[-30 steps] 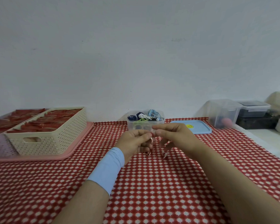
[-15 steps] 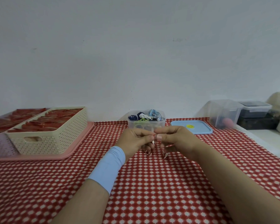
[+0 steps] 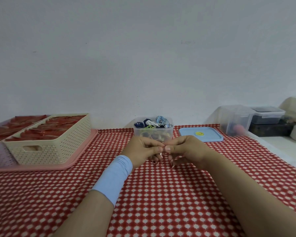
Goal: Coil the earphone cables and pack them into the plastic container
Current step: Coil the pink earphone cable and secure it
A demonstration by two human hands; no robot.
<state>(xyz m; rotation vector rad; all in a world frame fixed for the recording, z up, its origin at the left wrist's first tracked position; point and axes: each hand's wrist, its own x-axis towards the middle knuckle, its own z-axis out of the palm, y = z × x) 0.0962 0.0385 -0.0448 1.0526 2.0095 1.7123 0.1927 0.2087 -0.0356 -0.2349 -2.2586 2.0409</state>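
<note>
Gap between hands closed over the last second: left hand (image 3: 143, 149) and right hand (image 3: 186, 149) met fingertip to fingertip, both pinching the thin white-and-pink earphone cable (image 3: 160, 153) above the red checked worktop (image 3: 161, 194). I judged coiling nearly finished. The visible cable end hung near-vertical, pointing down, with small loops drooping beneath. The clear plastic container (image 3: 152, 132) sat just behind, uncovered.

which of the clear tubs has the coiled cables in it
The lidless centre tub, just left of the blue lid, heaped with coiled cables; the right-hand clear tub shows only something pinkish.
</note>
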